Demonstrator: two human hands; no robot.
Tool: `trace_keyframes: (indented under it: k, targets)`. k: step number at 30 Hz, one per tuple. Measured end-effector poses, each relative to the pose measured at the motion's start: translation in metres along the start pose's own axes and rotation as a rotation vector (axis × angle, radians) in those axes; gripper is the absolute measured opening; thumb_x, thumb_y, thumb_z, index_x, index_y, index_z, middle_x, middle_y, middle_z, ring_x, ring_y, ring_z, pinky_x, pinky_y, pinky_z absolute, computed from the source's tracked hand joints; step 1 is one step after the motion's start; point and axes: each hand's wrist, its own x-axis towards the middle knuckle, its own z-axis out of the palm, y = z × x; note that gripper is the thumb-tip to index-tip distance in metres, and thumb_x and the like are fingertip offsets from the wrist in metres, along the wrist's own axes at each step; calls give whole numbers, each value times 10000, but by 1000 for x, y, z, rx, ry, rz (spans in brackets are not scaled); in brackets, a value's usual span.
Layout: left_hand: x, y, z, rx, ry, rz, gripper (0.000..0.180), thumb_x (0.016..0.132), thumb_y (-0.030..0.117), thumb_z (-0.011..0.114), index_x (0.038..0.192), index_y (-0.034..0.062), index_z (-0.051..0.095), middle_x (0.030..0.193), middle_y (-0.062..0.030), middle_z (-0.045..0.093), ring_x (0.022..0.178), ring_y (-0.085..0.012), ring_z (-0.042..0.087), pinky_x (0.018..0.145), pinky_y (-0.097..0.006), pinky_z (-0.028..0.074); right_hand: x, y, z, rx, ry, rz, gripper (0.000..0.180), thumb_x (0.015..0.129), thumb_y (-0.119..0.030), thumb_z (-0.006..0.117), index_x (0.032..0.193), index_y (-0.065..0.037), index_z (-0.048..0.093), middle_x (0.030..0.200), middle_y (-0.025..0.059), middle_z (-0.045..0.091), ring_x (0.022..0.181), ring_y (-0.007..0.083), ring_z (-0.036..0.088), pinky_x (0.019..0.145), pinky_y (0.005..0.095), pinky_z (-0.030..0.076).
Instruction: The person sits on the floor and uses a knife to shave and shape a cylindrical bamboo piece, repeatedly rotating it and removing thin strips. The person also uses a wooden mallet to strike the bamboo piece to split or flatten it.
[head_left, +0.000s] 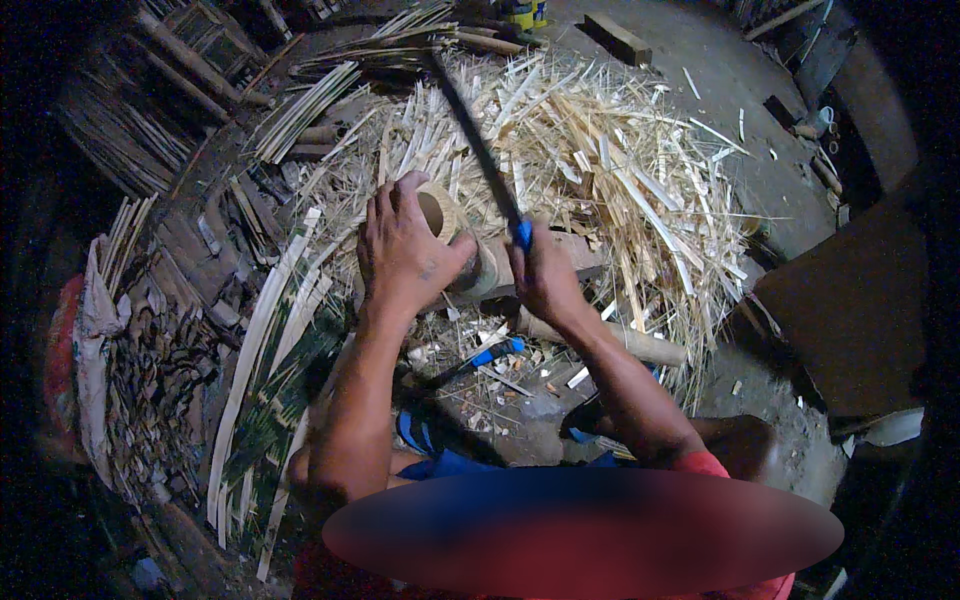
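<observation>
Right hand (543, 280) holds long blade (478, 150) pointing up-left, away.

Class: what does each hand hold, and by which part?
Left hand grips the bamboo tube near its open end; right hand holds the long blade by its blue handle.

Both forearms are left bare from wrist to elbow; no gloves, rings or wristbands are worn on the left hand (405, 255) or the right hand (545, 280). A small dark mark is seen on the back of the left hand near the thumb. A short red sleeve (700, 462) is seen at the lower right, and blue cloth (450, 463) at the lower centre.
</observation>
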Motion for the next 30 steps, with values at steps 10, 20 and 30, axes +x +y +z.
trace_keyframes:
  k: [10,20,30]
  targets:
    - [-8,3,-4,8,15,-22,808,671,253,811,1364,81,433,1285,-224,538,1231,-425,490,1087,-504,377,-36,75,55,-339,-449,501,415,915,-202,585,1226,31,440,860,311,683,890,492,676,770,590,521]
    - [-14,2,-2,16,-5,-49,738,654,256,814,1289,80,483,1209,-205,557,1164,-408,521,1035,-503,412,-16,15,11,254,114,-29,254,965,-163,613,1135,-34,475,757,237,625,713,489,618,624,494,487]
    - [-29,0,-5,-31,104,47,757,643,232,805,1300,55,472,1229,-214,538,1179,-422,502,1064,-511,386,-17,29,21,-50,-150,187,362,982,-284,597,1166,-8,453,801,297,642,776,513,639,661,573,482]
